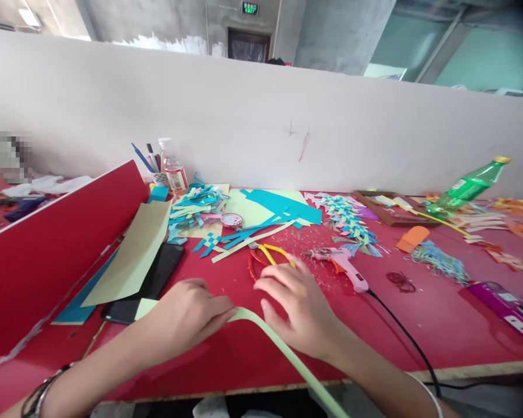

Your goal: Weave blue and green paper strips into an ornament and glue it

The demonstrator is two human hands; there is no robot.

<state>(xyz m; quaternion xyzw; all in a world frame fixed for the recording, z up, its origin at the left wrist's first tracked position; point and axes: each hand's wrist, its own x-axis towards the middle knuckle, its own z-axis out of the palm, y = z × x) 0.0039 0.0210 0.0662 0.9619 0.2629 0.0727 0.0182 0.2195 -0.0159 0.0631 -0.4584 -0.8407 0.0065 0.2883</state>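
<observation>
Over the front of the red table, my left hand (196,310) pinches a long pale green paper strip (283,343). The strip arches to the right, passes below my right hand and drops over the front edge. Its other end shows left of my left wrist. My right hand (294,302) is open above the strip, its fingers apart and curved, with nothing in them. Just beyond its fingertips lies a hand tool (268,253) with red and yellow handles, partly hidden by the hand. To the right of it rests a pink glue gun (342,264).
A red board (65,255) stands at left beside pale paper (133,255) and a black phone (163,270). Blue and green strips (198,206) lie behind; a woven paper piece (346,220) is right of them. A black cord (403,325) crosses the right side. A green bottle (468,188) leans there.
</observation>
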